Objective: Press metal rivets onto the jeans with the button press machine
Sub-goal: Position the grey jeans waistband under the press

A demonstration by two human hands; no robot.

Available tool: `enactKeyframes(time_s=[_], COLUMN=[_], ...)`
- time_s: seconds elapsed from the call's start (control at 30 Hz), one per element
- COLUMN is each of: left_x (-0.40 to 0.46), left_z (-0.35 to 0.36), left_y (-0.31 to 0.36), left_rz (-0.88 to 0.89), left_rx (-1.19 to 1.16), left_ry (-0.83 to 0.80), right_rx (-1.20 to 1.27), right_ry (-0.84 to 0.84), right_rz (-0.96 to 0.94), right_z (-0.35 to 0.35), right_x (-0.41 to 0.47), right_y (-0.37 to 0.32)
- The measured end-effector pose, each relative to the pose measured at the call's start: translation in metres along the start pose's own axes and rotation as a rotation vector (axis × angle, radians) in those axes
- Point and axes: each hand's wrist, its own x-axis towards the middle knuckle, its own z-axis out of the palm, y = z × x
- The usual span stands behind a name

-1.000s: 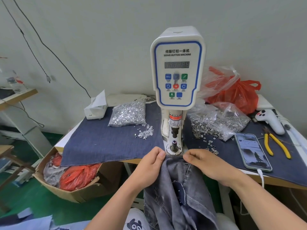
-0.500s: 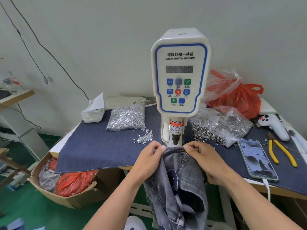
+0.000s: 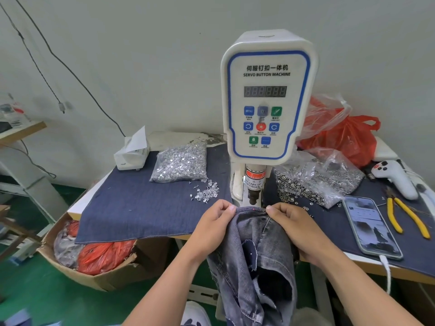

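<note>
Head view: a white servo button press machine point(image 3: 267, 97) is seen standing at the middle of a table point(image 3: 386, 149) covered by dark blue denim cloth point(image 3: 141, 205), against a pale wall point(image 3: 153, 55) crossed by thin black cables point(image 3: 70, 64). The jeans point(image 3: 256, 262) are draped over the front edge of the table, their hem held taut directly beneath the press head. The hem is pinched by the left hand point(image 3: 211, 231) on one side and by the right hand point(image 3: 296, 229) on the other, fingers curled round the fabric. A clear bag of rivets point(image 3: 181, 163) lies left of the machine, with loose rivets point(image 3: 206, 192) scattered just beside it; a tissue box point(image 3: 131, 154) occupies the far left corner. At the right, a second bag of metal parts point(image 3: 315, 182), a red plastic bag point(image 3: 346, 137), a phone point(image 3: 372, 227), yellow pliers point(image 3: 404, 217) and a white handheld device point(image 3: 395, 177) are shown. A cardboard box point(image 3: 101, 274) rests on the green floor point(image 3: 35, 297) below the left edge.
</note>
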Motion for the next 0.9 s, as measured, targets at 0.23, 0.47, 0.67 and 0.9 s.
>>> enactKeyframes(time_s=[0.23,0.47,0.67,0.9], left_x=[0.0015,0.0009,0.0002,-0.0010], left_z=[-0.0001,0.0019,0.0039,0.0037], left_y=[-0.0031,-0.0009,-0.0004,-0.0007], left_rz=[-0.033,-0.026,-0.013,-0.023], left_rx=[0.013,0.051,0.033,0.028], left_ry=[-0.008,0.004,0.008,0.002], right_rx=[0.017,0.040,0.079,0.077], right_ry=[0.005,0.016,0.002,0.005], right_rz=[0.022,0.032,0.062,0.061], right_z=[0.0003,0.0015,0.0011,0.0015], right_x=[-0.0017,-0.0032,-0.0036,-0.0036], right_y=[-0.0024,-0.0039,-0.0036,-0.0038])
